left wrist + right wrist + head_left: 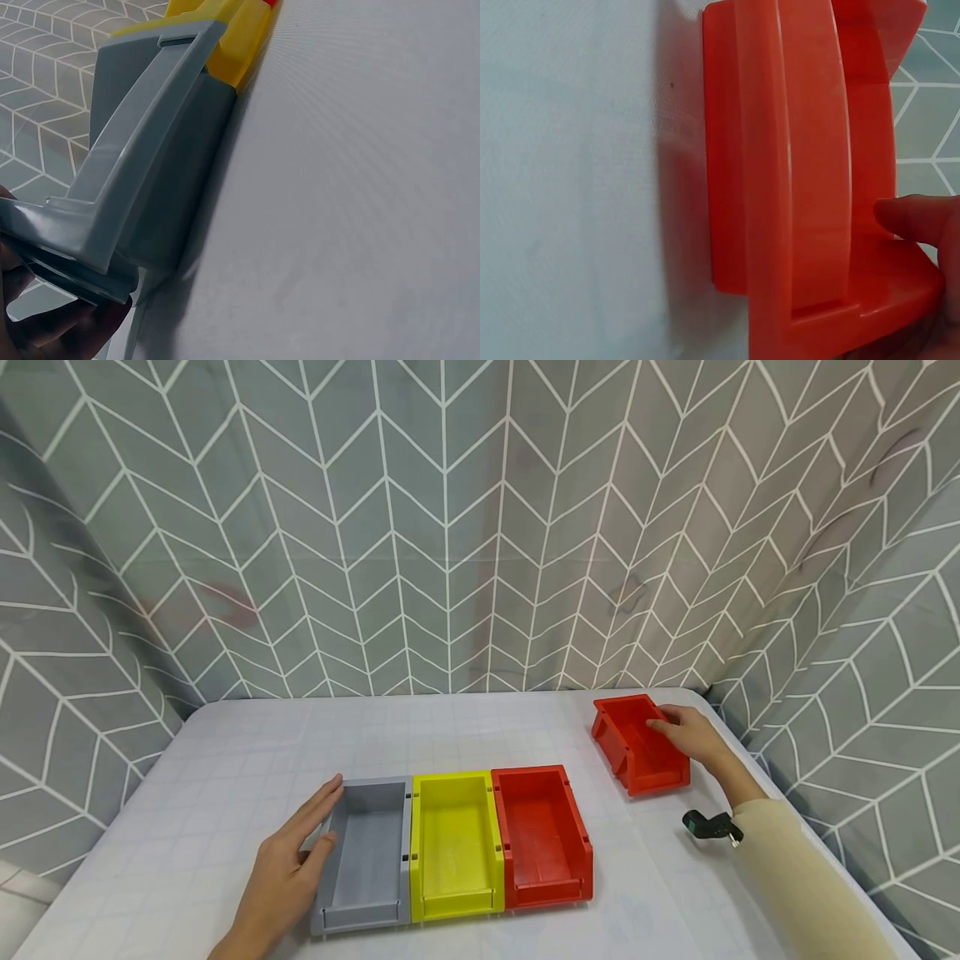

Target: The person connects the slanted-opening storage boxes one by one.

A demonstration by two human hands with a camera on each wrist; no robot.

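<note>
Grey bin (367, 843) and gripped red bin (640, 745) share only the head view.

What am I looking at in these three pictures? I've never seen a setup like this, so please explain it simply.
There's no robot here, just a person's bare left hand and right hand. The wide picture comes from a camera worn on the head, looking forward and down. The two close-ups come from cameras on the wrists, one for each hand.

On the white table, a gray bin, a yellow bin and a red bin sit side by side. The left hand holds the gray bin's outer side. The right hand grips a second red bin, apart from the row, with its thumb inside. Behind everything hangs a patterned curtain.
</note>
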